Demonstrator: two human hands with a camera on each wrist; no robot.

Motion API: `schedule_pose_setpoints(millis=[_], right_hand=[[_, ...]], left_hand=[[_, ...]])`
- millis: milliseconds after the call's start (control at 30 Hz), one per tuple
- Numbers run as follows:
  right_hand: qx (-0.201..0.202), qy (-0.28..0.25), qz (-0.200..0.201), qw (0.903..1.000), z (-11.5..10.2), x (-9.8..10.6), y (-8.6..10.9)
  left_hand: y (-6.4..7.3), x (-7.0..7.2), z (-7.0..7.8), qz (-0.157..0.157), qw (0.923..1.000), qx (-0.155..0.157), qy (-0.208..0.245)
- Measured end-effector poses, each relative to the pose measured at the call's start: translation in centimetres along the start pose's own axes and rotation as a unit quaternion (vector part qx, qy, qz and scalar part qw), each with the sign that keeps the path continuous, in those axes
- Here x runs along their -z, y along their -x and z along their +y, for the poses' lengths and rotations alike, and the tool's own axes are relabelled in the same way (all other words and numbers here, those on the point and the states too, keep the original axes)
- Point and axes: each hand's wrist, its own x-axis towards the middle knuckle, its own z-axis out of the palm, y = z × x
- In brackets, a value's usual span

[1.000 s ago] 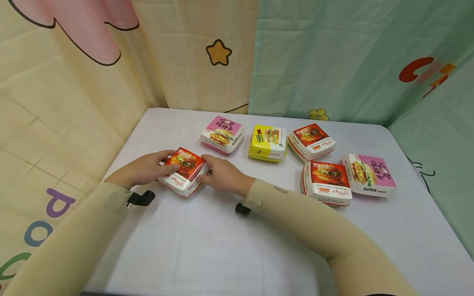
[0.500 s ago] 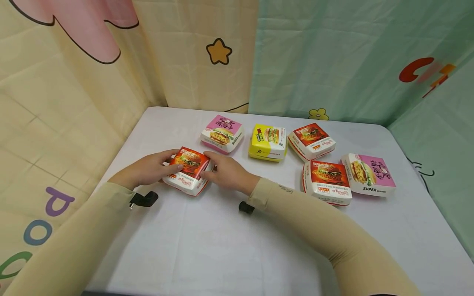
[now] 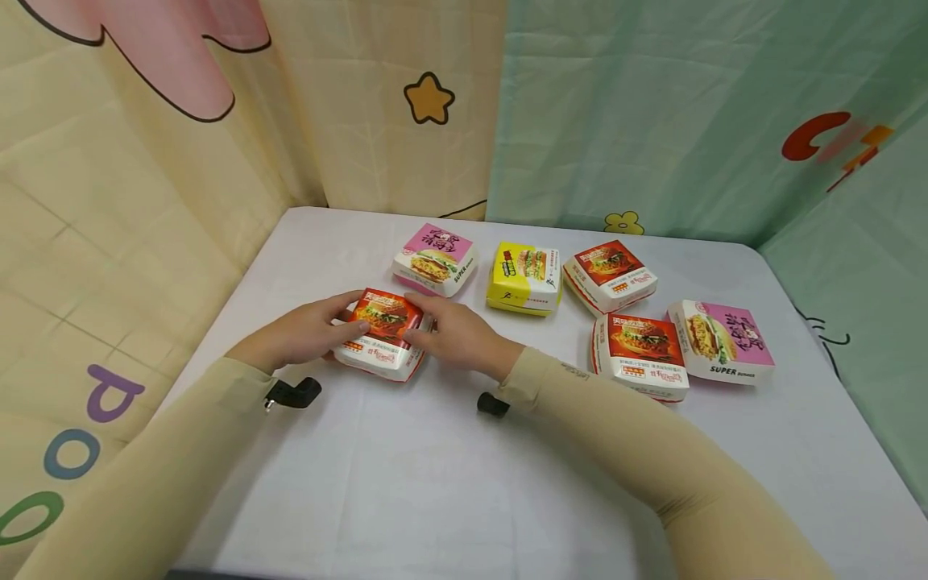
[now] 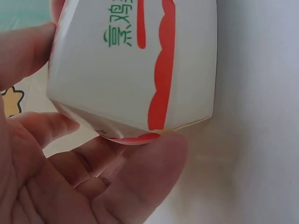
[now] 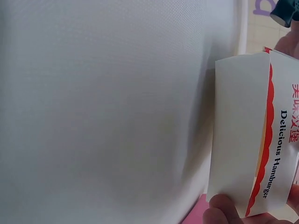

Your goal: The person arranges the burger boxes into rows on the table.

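Note:
Both hands hold a red and white hamburger box (image 3: pixel 377 357) with a burger picture on its lid, left of the table's middle. My left hand (image 3: pixel 312 329) grips its left side, thumb on the lid; in the left wrist view its fingers curl about a corner of the box (image 4: pixel 112 88). On the opposite side, my right hand (image 3: pixel 464 337) grips it with thumb and fingers. The right wrist view shows the box's side wall (image 5: pixel 238 126) with "Delicious Hamburger" on it. Whether its base touches the table cannot be told.
Behind the held box stand a pink burger box (image 3: pixel 435 259) and a yellow one (image 3: pixel 524 278). To the right are two red and white boxes (image 3: pixel 611 275) and another pink box (image 3: pixel 721 342). Patterned curtains (image 3: pixel 406 153) border the white table (image 3: pixel 420 483).
Both hands have shifted the held hamburger box a little to the right, and it has turned slightly. The other boxes stand where they were.

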Motion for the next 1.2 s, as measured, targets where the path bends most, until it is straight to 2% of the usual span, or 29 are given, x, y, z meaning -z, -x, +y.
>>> schedule_pose_setpoints(millis=[333, 533, 767, 933, 1200], right_hand=[[-0.002, -0.001, 0.01, 0.9999, 1.1, 0.6, 0.5], [-0.005, 0.002, 0.017, 0.9998, 1.5, 1.0, 0.9], [-0.002, -0.008, 0.021, 0.9997, 2.1, 1.1, 1.0], [-0.005, -0.009, 0.023, 0.9997, 2.6, 1.2, 1.2], [-0.016, 0.01, -0.024, 0.9995, 3.0, 1.5, 1.3]], left_hand=[[-0.7, -1.0, 1.1, -0.017, 0.9997, 0.008, 0.016], [-1.3, -1.7, 1.3, -0.01, 0.9998, -0.005, 0.017], [-1.7, -2.3, 1.8, 0.002, 0.9998, -0.01, -0.016], [-1.7, -2.6, 1.9, -0.008, 0.9989, -0.009, -0.046], [-2.0, -2.9, 2.2, -0.014, 0.9988, 0.001, -0.047]])
